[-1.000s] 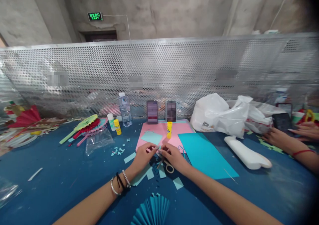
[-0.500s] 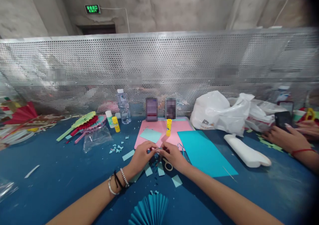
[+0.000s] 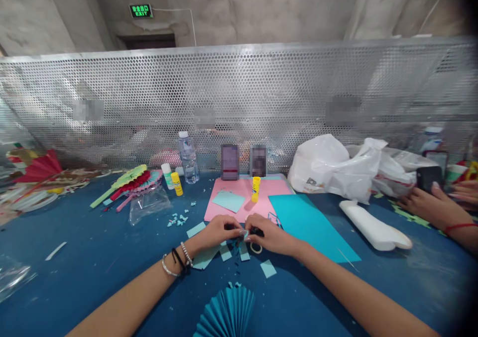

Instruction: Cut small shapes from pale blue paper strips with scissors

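Observation:
My left hand (image 3: pixel 223 228) and my right hand (image 3: pixel 266 231) meet at the centre, both pinching a small light blue paper piece (image 3: pixel 245 234) between the fingertips. Beneath them lie light blue paper squares (image 3: pixel 268 268) and dark scraps. The ring handle of scissors (image 3: pixel 256 248) shows under my right hand. A pleated blue paper fan (image 3: pixel 227 313) is nearest to me. Behind my hands, a yellow glue stick (image 3: pixel 256 189) stands on pink paper (image 3: pixel 210 208), right of a pale blue sheet (image 3: pixel 228 201). A bright blue sheet (image 3: pixel 313 225) lies to the right.
Folded fans (image 3: pixel 129 182), a second glue stick (image 3: pixel 177 183) and a water bottle (image 3: pixel 188 159) sit at the left. White bags (image 3: pixel 317 165) and a white roll (image 3: pixel 375 226) are at the right. Another person's hand (image 3: pixel 429 205) is near a phone (image 3: pixel 429 178). A perforated metal screen (image 3: pixel 239 88) crosses behind.
My hands have shifted slightly down and right, and the light blue piece now shows between their fingertips. The whole view has moved a little.

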The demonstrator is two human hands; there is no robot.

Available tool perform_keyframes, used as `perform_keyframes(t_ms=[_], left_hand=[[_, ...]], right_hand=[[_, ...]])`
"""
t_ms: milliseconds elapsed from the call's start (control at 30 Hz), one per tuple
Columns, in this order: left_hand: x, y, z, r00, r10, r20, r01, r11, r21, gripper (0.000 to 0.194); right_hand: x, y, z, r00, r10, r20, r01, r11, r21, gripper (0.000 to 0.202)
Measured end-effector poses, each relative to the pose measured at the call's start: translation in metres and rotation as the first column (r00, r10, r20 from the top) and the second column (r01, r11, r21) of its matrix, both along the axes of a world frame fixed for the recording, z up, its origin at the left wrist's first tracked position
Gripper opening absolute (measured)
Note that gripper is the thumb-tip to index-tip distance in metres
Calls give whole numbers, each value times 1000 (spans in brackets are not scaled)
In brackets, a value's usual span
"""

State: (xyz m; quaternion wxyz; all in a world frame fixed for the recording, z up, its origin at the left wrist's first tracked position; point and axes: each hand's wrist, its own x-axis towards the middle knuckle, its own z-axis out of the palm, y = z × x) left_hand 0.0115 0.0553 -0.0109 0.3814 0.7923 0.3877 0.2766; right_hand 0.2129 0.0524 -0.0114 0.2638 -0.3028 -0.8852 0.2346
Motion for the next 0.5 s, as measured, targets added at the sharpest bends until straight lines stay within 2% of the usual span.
perform_keyframes(t_ms=[267, 500], left_hand=[[-1, -1, 1, 1000, -5, 0, 5, 999, 40, 25], [0, -1, -1, 1000, 27, -1, -27, 998, 49, 24]], right_hand=[[-4, -9, 6, 997, 11, 79, -20, 993, 115, 18], [-8, -13, 8, 990, -47, 134, 17, 976, 217, 15]])
